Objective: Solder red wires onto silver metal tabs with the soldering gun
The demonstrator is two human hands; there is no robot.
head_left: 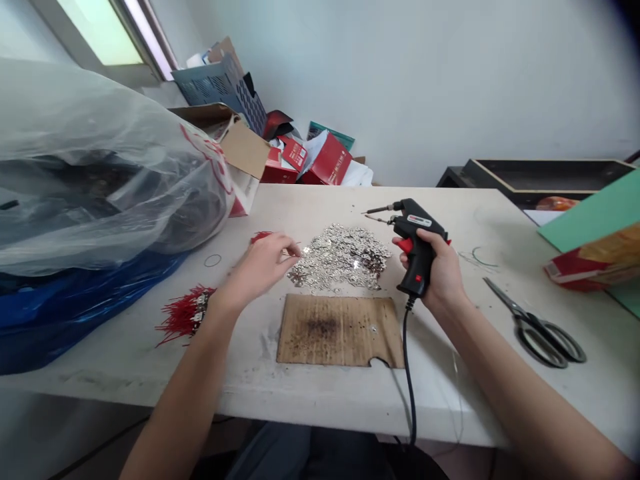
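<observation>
My right hand (440, 267) is wrapped round the handle of a black soldering gun (419, 257) with a red trigger. The gun's tip points left, above the table and beyond the pile. My left hand (273, 261) is at the left edge of a heap of small silvery metal pieces (340, 257), its fingers bent together; whatever they may hold is too small to tell. Just behind that hand some red wires (261, 236) show. In front of the heap lies a scorched cardboard piece (343, 333), with one small metal piece (374, 329) on it.
A bundle of red wires with metal ends (185, 312) lies by my left forearm. Black-handled scissors (543, 333) rest at the right. A large plastic bag (100, 173) fills the left side. The gun's cord (410, 380) hangs over the table's front edge. Boxes (327, 160) stand behind.
</observation>
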